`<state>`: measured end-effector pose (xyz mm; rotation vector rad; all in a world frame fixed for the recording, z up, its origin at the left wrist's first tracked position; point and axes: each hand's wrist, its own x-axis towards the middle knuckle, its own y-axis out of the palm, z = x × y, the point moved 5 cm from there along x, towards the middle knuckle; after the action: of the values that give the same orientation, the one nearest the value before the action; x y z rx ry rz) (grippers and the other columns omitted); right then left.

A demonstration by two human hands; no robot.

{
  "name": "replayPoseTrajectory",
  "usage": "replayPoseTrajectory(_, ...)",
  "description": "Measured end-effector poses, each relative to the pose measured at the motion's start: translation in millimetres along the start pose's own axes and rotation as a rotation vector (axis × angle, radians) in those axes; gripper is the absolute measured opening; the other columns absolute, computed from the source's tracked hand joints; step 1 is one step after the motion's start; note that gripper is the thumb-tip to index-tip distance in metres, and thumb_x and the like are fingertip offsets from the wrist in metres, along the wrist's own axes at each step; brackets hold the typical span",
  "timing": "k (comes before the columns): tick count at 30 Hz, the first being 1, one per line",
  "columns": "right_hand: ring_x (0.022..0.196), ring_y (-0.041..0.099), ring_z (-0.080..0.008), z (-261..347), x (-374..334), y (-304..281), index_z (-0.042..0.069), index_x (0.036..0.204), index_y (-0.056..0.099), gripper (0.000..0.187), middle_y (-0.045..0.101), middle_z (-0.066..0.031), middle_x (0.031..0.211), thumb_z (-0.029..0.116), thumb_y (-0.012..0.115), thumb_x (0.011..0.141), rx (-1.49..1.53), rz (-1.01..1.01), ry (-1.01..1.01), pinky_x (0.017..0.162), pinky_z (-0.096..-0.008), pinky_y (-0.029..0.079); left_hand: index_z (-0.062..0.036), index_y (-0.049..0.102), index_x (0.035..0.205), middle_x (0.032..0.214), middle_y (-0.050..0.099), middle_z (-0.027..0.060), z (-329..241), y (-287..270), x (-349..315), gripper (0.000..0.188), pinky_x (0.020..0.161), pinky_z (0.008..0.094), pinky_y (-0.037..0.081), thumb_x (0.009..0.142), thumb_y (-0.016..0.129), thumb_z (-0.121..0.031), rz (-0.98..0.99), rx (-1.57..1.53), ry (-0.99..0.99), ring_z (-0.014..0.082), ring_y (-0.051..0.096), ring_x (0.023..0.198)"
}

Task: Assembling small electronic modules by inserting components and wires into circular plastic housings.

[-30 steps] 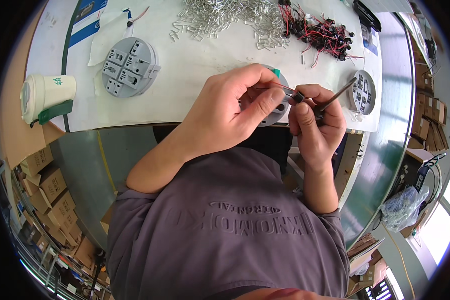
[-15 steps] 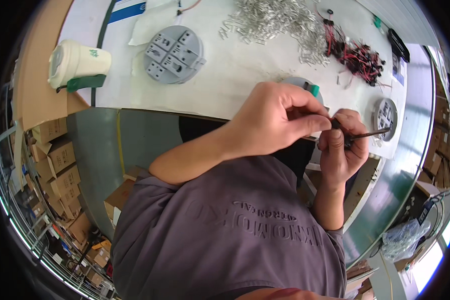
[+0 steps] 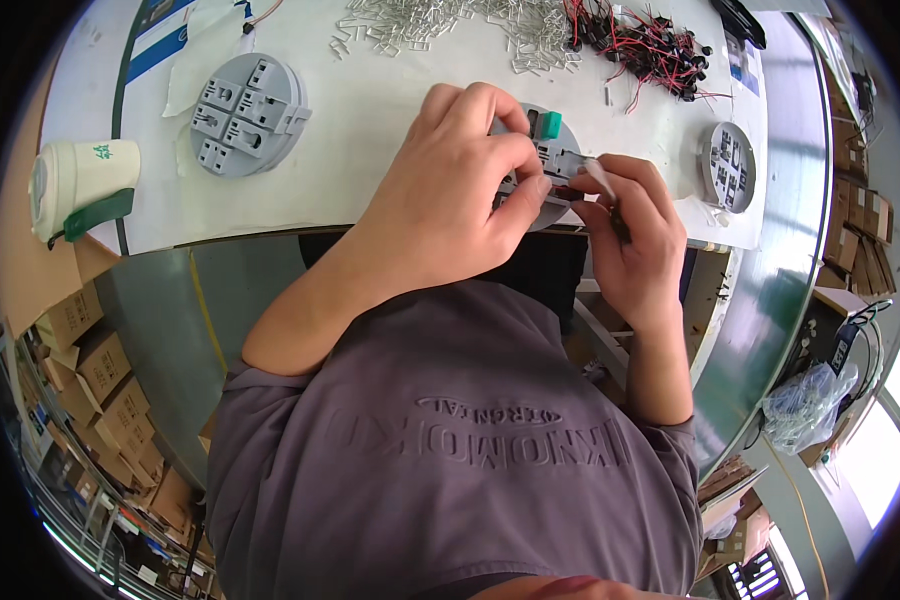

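Observation:
A round grey fixture (image 3: 568,140) with slots and a green block (image 3: 550,125) lies near the table's front edge, partly covered by my hands. My left hand (image 3: 460,175) is over its left side, thumb and forefinger pinched together; what they hold is hidden. Close by on the right, my right hand (image 3: 638,225) is closed around a thin metal tool (image 3: 576,155), whose tip reaches over the fixture. A whitish blur shows by its fingers. Between the fingertips of both hands is a small dark reddish piece (image 3: 567,193), too small to make out.
Another round grey fixture (image 3: 250,115) sits at the left, and a smaller slotted grey disc (image 3: 728,168) at the right. Across the back lie a heap of small shiny clear pieces (image 3: 530,35) and a pile of black parts with red wires (image 3: 660,55). A cream cup (image 3: 85,185) stands far left.
Both hands have moved left, from beside the fixture to over it. The tool in my right hand pointed right before; now its tip points left, onto the fixture. The view has shifted too.

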<state>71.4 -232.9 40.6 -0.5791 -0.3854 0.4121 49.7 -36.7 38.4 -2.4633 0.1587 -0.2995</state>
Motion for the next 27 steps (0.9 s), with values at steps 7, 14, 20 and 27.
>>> replayPoseTrajectory(7, 0.072, 0.059, -0.0161, 20.9, 9.4, 5.4, -0.001, 0.106, 0.075, 0.019, 0.070, -0.0094, 0.118, -0.010, 0.075, 0.089, -0.441, 0.122, -0.066, 0.061, -0.0290, 0.046, -0.0028, 0.072, 0.105, 0.145, 0.061, 0.0103, 11.6, 11.7, -5.6, 0.023, 0.108, 0.0404, 0.046, 0.086, 0.083, -0.010, -0.131, 0.089, 0.040, 0.0302, 0.053, 0.126)
replayPoseTrajectory(14, 0.071, 0.065, -0.0181, 12.0, 0.1, 9.2, 0.004, 0.102, 0.077, 0.018, 0.070, -0.0054, 0.113, -0.006, 0.076, 0.086, -0.352, 0.075, 0.013, 0.057, -0.0307, 0.050, -0.0082, 0.061, 0.130, 0.149, 0.060, 0.0141, 21.2, 10.4, -11.6, 0.068, 0.113, 0.0449, 0.045, 0.072, 0.096, -0.020, -0.097, -0.043, 0.047, 0.0340, 0.054, 0.129)
replayPoseTrajectory(20, 0.070, 0.062, -0.0178, 7.1, -6.7, 12.4, -0.001, 0.109, 0.079, 0.024, 0.071, -0.0109, 0.118, -0.009, 0.077, 0.086, -0.299, 0.111, 0.020, 0.062, -0.0319, 0.051, -0.0099, 0.054, 0.141, 0.154, 0.058, 0.0136, 25.9, 11.7, -12.5, 0.091, 0.113, 0.0448, 0.044, 0.064, 0.100, -0.023, -0.117, -0.013, 0.076, 0.0332, 0.055, 0.131)
replayPoseTrajectory(27, 0.070, 0.063, -0.0169, 16.5, -34.9, 35.0, -0.001, 0.124, 0.079, 0.036, 0.072, -0.0118, 0.126, -0.011, 0.074, 0.089, -0.776, 0.016, -0.283, 0.062, -0.0285, 0.051, -0.0100, 0.056, 0.150, 0.154, 0.061, 0.0098, 16.3, 9.1, -5.3, 0.099, 0.113, 0.0433, 0.048, 0.062, 0.100, -0.018, -0.075, 0.099, 0.071, 0.0327, 0.056, 0.132)
